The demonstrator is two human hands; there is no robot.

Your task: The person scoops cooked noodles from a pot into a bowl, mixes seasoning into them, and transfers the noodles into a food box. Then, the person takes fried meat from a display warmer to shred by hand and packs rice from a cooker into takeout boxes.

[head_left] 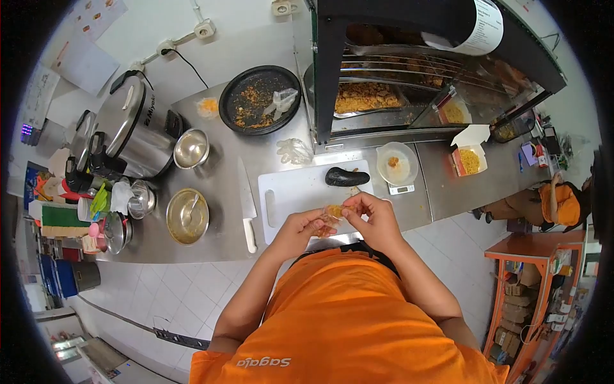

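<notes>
some crinkly see-through plastic [329, 226] with orangey stuff [334, 210] is kinda pinched in the fingertips of the left hand [298, 232] and right hand [373, 217], around the near edge of the white cutting board [291, 187].

A small, crumpled translucent piece [334, 210] is hanging between the two hands, looking thin and film-like, with creases running through it. Its upper part is showing a yellow-orange patch, while the lower part is taking on a reddish-brown tint and drooping loosely in uneven folds. The left hand [299, 229] is pinching it on one side and the right hand [378, 221] is gripping it on the other, fingers partly covering it. It is sitting over the near part of the white cutting board [294, 192], nearer the right edge than the left. Its exact material is staying unclear at this size.
</notes>
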